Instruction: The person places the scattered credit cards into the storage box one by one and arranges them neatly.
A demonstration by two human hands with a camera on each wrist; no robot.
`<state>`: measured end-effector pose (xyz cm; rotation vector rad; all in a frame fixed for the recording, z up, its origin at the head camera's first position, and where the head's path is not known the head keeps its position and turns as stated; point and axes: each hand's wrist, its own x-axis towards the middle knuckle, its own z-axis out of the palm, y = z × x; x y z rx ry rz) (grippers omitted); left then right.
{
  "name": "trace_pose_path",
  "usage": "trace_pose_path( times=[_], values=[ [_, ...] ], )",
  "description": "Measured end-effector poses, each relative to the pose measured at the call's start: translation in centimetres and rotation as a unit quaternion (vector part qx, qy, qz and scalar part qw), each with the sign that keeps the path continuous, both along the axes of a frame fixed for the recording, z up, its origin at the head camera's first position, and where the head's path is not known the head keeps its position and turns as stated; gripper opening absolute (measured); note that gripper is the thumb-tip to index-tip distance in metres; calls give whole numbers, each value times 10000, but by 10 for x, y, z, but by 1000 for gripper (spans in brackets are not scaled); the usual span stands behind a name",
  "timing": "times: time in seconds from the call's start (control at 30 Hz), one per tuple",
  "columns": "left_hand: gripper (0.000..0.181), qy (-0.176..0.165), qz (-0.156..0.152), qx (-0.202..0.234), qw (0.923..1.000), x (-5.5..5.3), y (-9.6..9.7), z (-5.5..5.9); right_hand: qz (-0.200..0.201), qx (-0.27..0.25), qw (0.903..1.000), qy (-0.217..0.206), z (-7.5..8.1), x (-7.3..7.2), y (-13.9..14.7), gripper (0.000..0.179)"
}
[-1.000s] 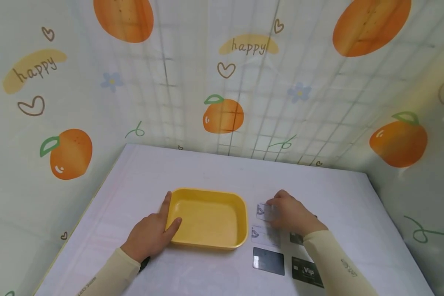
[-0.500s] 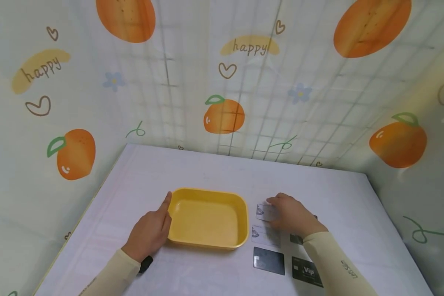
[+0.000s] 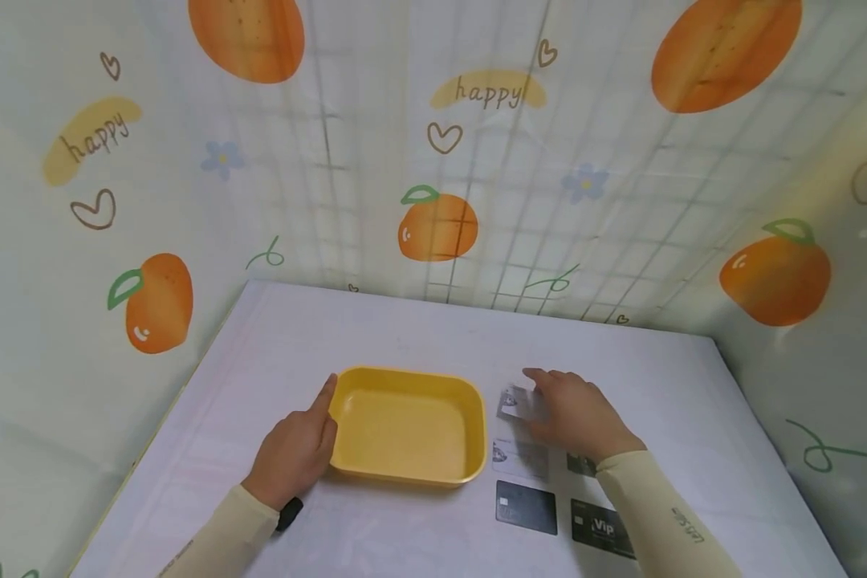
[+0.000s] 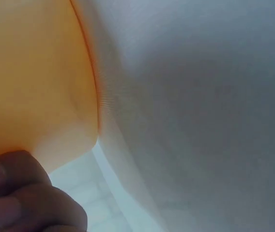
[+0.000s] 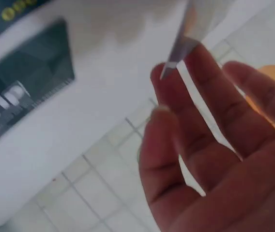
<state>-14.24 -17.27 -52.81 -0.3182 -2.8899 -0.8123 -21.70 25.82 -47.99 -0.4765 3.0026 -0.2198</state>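
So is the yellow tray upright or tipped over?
Upright: the yellow tray has its open side up, its inside floor showing.

The tray point(image 3: 408, 425) at the left grip point(image 3: 294, 449) looks like smooth, softly shiny plastic. The pale card point(image 3: 514, 401) in the right grip point(image 3: 580, 413) looks like slick plastic; the worktop point(image 3: 405, 333) beneath both is smooth and matt, the sleeves point(image 3: 668, 518) behind them matt cloth.
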Motion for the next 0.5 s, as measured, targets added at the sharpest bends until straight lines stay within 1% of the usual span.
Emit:
trace_pose_path(
  times=[0.1, 0.23, 0.37, 0.5],
  values=[
    [62, 6, 33, 60, 10000, 0, -1, 0, 61, 31, 9995, 307, 11, -1, -7, 77],
    [62, -37, 97, 147, 9998, 0, -2, -2, 202, -24, 9980, 595, 28, 1, -26, 75],
    [62, -42, 112, 212, 9997, -1, -2, -1, 497, -121, 9960, 733, 46, 4, -52, 72],
    [61, 27, 65, 265, 9996, -2, -1, 1, 892, -70, 9927, 804, 56, 4, -78, 69]
  ],
)
